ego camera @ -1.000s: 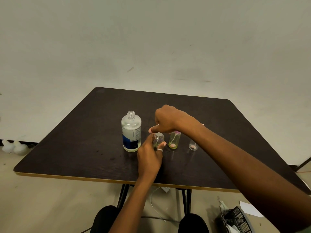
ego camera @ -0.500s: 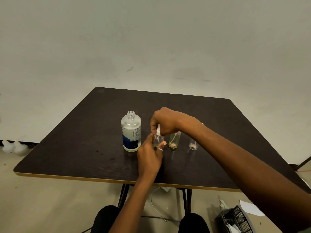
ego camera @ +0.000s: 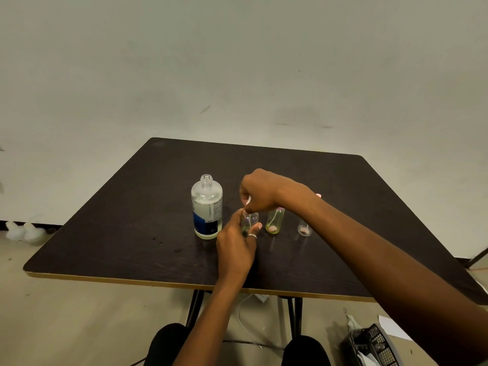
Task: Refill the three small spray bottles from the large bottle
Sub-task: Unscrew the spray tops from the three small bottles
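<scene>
Small spray bottle (ego camera: 250, 221) mid-table (ego camera: 132, 233), clamped in left grip (ego camera: 235, 249); right grip (ego camera: 266, 191) pinched on pump (ego camera: 248, 199).

— Dim, would you say?
— Dim and flat. No single source shows. The wall (ego camera: 237, 62) has a grey-green cast and darkens toward the upper corners.
— Shadows?
— Faint ones only: a soft dark patch on the table (ego camera: 158, 207) beneath the left hand (ego camera: 235, 249) and right hand (ego camera: 266, 191). No hard edges.
— Glare?
— A pale sheen on the shoulder of the large bottle (ego camera: 206, 204), little else.
— Sharpness?
— Middling. The spray top (ego camera: 248, 199) pinched in the right fingers (ego camera: 246, 187) is smeared, and the small spray bottle (ego camera: 249, 220) held by the left hand looks hazy. The table's edges bow toward the frame's sides, and the right forearm (ego camera: 396, 273) swells in the lower corner.
</scene>
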Motion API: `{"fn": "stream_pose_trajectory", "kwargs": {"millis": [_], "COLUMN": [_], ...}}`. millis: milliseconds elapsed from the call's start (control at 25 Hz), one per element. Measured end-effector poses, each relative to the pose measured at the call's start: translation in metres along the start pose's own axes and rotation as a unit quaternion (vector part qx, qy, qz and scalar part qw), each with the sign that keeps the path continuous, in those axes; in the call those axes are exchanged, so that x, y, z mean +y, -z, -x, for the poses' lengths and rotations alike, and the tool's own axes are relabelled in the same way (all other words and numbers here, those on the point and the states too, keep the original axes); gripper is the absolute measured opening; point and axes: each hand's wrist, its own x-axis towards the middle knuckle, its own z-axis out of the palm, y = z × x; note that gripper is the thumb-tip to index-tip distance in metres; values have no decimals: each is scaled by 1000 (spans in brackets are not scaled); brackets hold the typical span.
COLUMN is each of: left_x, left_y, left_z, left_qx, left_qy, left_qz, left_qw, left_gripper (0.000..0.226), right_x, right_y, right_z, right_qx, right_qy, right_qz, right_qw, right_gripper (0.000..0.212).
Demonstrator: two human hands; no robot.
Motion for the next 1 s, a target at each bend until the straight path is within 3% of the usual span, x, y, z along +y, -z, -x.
{"fn": "stream_pose_trajectory", "kwargs": {"millis": [200, 360, 600, 720, 880, 1000], "left_x": [3, 3, 4, 3, 1, 2], "left_y": [1, 1, 2, 2, 1, 1], "left_z": [0, -1, -1, 0, -1, -1], "left_qx": [-4, -2, -4, -8, -2, -1], "left_qy": [-2, -2, -6, -5, -10, -5], "left_qz": [-1, -7, -3, 0, 7, -2], "left_qw": [1000, 1000, 1000, 1000, 1000, 1000], "left_gripper": [38, 33, 42, 42, 33, 37], "right_x": [3, 0, 1, 4, 5, 1], "right_y": [3, -4, 0, 1, -3, -7], "right_z": [-1, -2, 0, -1, -2, 0], "right_qx": [-18, 20, -19, -26, 21, 36], "right_qy": [16, -44, 20, 27, -40, -45], "right_qz": [-21, 9, -5, -4, 19, 30], "right_qw": [1000, 999, 1000, 999, 999, 998], "right_gripper": [18, 44, 14, 27, 42, 41]}}
